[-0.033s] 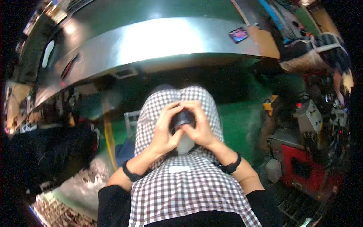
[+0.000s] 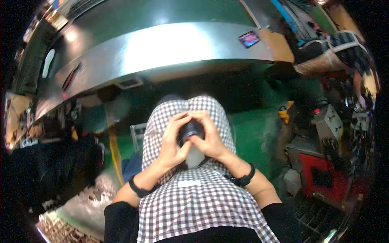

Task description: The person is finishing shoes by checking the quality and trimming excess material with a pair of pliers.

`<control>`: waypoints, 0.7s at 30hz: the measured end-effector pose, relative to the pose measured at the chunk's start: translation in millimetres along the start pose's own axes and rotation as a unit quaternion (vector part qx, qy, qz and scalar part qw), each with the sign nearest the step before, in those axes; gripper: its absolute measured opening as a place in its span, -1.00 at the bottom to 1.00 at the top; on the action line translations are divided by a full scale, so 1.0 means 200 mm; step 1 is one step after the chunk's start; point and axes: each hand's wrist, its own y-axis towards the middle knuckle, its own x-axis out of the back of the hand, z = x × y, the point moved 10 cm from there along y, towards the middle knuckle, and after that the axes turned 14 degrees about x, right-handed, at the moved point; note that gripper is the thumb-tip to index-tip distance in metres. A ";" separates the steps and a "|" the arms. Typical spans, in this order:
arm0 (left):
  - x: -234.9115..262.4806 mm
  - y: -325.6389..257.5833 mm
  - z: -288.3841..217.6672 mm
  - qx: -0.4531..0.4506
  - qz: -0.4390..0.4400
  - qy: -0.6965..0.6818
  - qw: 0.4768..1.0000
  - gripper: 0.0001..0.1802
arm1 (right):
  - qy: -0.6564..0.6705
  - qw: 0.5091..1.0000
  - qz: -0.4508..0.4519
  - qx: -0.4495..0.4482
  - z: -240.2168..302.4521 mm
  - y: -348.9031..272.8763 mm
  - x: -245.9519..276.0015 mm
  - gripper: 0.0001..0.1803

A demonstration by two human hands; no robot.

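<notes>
A black, rounded, glossy thing rests in my lap, too blurred to name its kind. My left hand is curved round its left side, and my right hand wraps its right side. The fingertips meet at the far end, while the thumbs come together on its near edge. Just below the thumbs shows a pale grey, smooth part; I cannot tell whether it belongs to the black thing. Under both hands lies a brown-and-white checked apron over my knees.
Beyond my knees stretches a shiny metal worktable, with a phone-like lit screen, a dark-and-red slim tool and a white insole-shaped piece. A red-and-grey machine stands at the right. Dark cloth hangs at the left.
The whole view has shifted slightly, so everything sits a little further left and lower. Both hands keep their hold on the black thing.
</notes>
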 end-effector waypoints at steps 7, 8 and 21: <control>0.04 0.04 0.07 0.069 0.059 -0.051 0.995 -0.26 | 0.187 0.979 0.041 -0.076 -0.17 -0.10 -0.13 0.09; 0.06 0.03 0.09 0.088 0.067 -0.100 0.989 -0.22 | 0.236 0.961 0.067 -0.128 -0.20 -0.17 -0.16 0.30; 0.21 0.14 -0.12 0.022 0.028 -0.286 0.957 -0.32 | 0.175 0.969 -0.099 -0.144 -0.12 -0.06 0.23 0.08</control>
